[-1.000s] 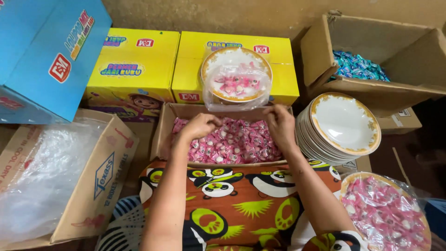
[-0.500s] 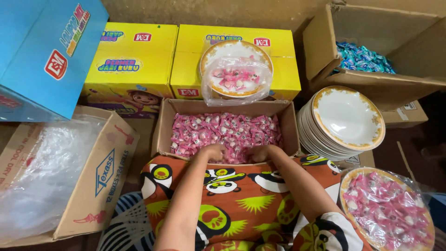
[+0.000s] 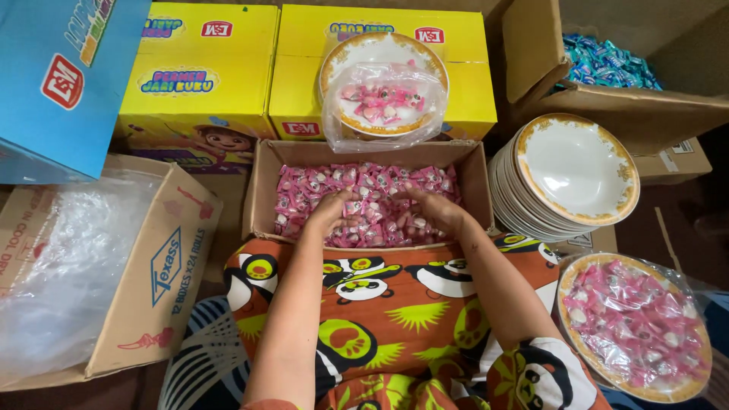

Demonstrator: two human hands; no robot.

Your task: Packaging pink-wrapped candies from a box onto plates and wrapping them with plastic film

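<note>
An open cardboard box [image 3: 262, 186] in front of me is full of pink wrapped candies [image 3: 364, 193]. My left hand [image 3: 332, 211] and my right hand [image 3: 433, 206] both rest palm down in the candies near the front wall, fingers spread among the wrappers. I cannot tell whether either hand has candies gripped. Behind the box, a gold-rimmed plate [image 3: 383, 83] with a small heap of pink candies sits inside a clear plastic bag on top of the yellow cartons.
Two yellow cartons [image 3: 205, 68] stand at the back and a blue carton [image 3: 61, 76] at far left. A stack of gold-rimmed white plates [image 3: 573, 171] stands right, a bagged plate of candies [image 3: 634, 326] below it. A box of clear plastic bags [image 3: 68, 258] lies left; blue candies [image 3: 607, 61] fill a far-right box.
My hands left the bagged plate at the back, dropped to the box's front wall, and now lie a little further forward in the candies. The view moved closer.
</note>
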